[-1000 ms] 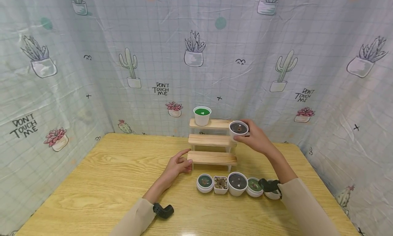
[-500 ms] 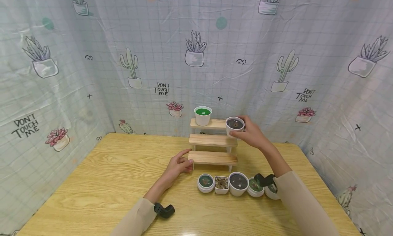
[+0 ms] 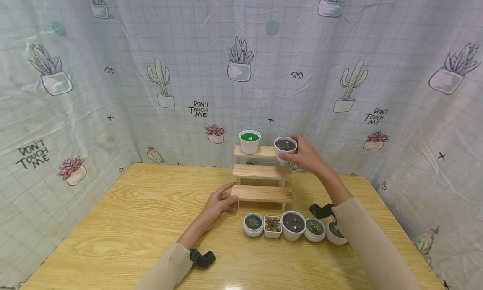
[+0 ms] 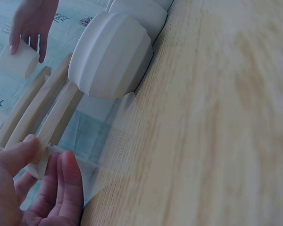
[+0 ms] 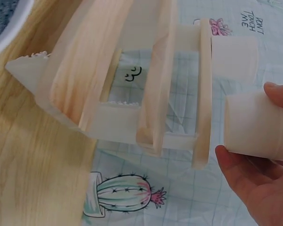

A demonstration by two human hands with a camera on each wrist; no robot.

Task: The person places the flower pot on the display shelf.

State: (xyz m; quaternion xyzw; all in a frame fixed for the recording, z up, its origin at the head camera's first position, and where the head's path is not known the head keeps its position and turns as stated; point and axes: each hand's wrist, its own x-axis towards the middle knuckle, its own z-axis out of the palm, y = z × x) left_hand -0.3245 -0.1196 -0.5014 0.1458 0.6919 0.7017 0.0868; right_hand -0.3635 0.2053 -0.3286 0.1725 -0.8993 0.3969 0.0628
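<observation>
My right hand (image 3: 306, 155) grips a white round pot (image 5: 257, 125) filled with dark soil-like material. In the right wrist view a gap shows between the pot's base and the top step of the wooden three-step stand (image 3: 262, 192). My left hand (image 3: 218, 204) holds the left end of the stand's lowest step, thumb on top and fingers below, as the left wrist view shows (image 4: 42, 183). On the left of the top step stands a white pot with a bright green filling (image 3: 249, 142).
A row of pots stands before the stand: a round pot with green filling (image 3: 253, 225), a square pebble pot (image 3: 272, 227), a large dark-filled pot (image 3: 293, 226), a ribbed green-filled pot (image 3: 314, 230) and another (image 3: 336, 234) partly behind the right wrist camera. A printed curtain (image 3: 181, 63) surrounds the table.
My right hand has carried the dark-filled pot left and farther back, from beside the stand's right end to over the top step's right part. The left hand stays on the lowest step.
</observation>
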